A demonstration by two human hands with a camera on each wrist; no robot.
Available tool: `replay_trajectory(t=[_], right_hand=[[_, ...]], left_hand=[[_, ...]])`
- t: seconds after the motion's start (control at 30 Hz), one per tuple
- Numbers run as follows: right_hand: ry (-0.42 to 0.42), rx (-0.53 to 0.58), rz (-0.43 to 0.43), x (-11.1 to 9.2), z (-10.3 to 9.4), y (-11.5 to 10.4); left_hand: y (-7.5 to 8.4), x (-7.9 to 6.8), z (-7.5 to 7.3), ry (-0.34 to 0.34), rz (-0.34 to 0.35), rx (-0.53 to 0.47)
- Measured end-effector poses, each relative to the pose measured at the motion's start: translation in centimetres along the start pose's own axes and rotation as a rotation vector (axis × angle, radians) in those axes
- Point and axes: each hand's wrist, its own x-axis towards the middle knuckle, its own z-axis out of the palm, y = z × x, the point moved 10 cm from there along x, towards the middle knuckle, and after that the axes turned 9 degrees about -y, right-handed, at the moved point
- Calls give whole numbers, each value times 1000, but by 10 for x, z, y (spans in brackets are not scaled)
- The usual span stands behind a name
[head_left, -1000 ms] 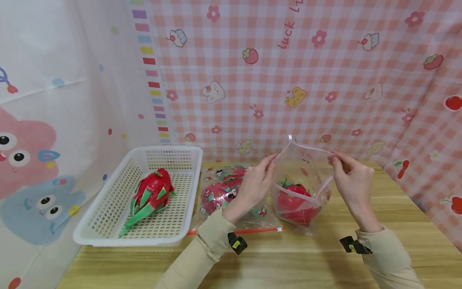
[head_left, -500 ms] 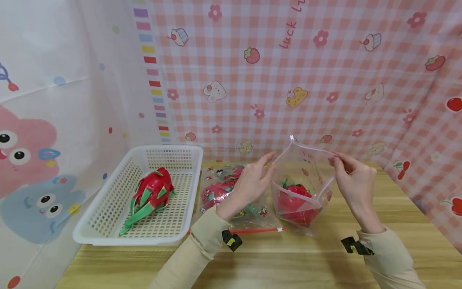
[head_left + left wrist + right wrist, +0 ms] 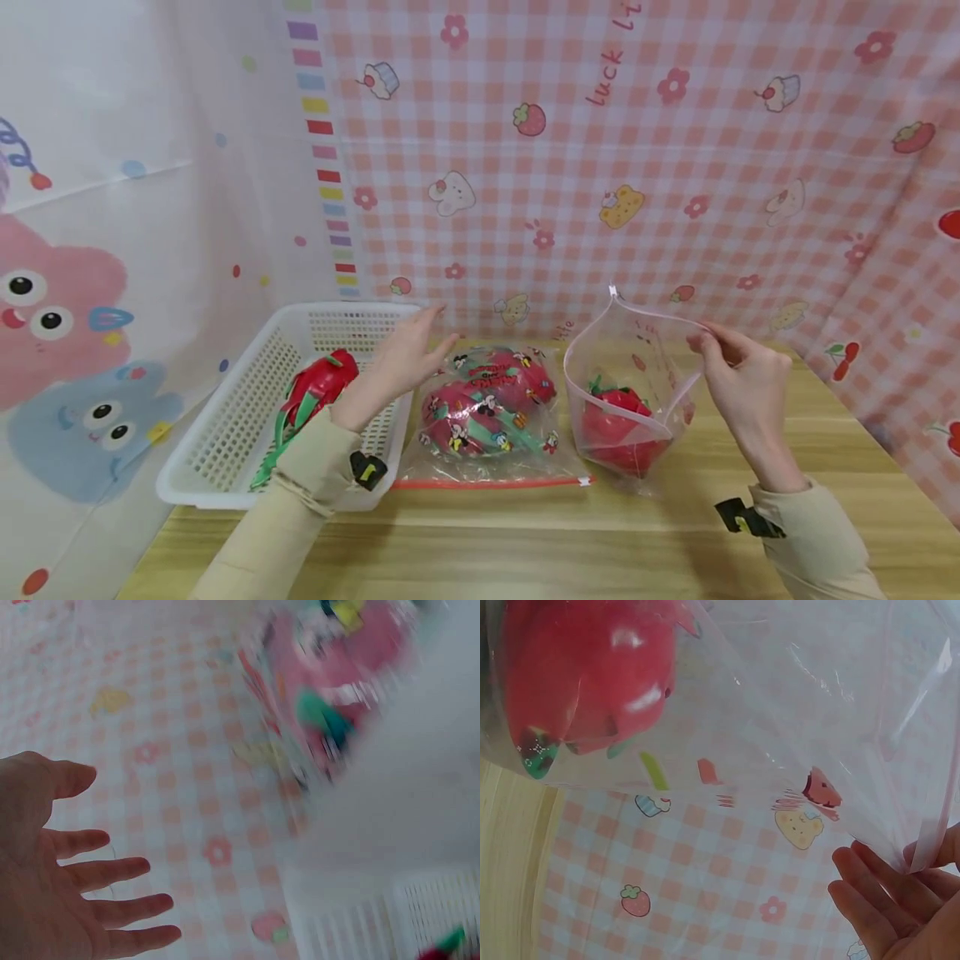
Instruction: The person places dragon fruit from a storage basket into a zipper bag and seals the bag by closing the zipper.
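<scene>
My right hand (image 3: 746, 387) pinches the mouth edge of a clear zip bag (image 3: 600, 346) with a pale pink rim, which stands with its mouth spread. Inside that bag sits a red dragon fruit (image 3: 626, 458) with green tips, seen close in the right wrist view. Over the right side of a white basket (image 3: 183, 462), my left hand (image 3: 393, 362) hangs with fingers extended and nothing held. Another red dragon fruit (image 3: 326, 383) with long green leaves lies in the basket, partly hidden by the left forearm. The left wrist view shows the left hand's (image 3: 64, 889) spread fingers.
Between basket and open bag lies a closed clear cartoon-print bag (image 3: 495, 462) with a red zip strip, holding red and green fruit. All stand on a wood-grain table (image 3: 517, 550). A pink checked cloth (image 3: 570, 150) hangs behind, and a white printed cloth at left.
My left hand has let go of the pale-rimmed bag and swung left, past the cartoon-print bag to the basket. The right hand keeps its grip on the bag's edge.
</scene>
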Motion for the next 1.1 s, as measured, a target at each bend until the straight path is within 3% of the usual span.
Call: replay_trajectory(t=[0.13,0.27,0.43,0.63,0.93,1.1], right_hand=[[-1,-8,-3,1,0,0],[-1,-14,-3,0,-1,0],[0,-18,-3,0,-3,1],[-3,-23,-4,0,-4,2],[-13,-28,10,-1,-5,2],[-11,-24,3,-1,-5,1]], left_hand=[[-45,-10,-7,-65,-120,111],[-84,-19,-4,-128,-207,181],[-120,-33,5,-226,-295,245],[-141,-42,10,-307,-326,283],[-159,-45,26,-419,-367,301],[-158,-39,35,-417,-306,367]])
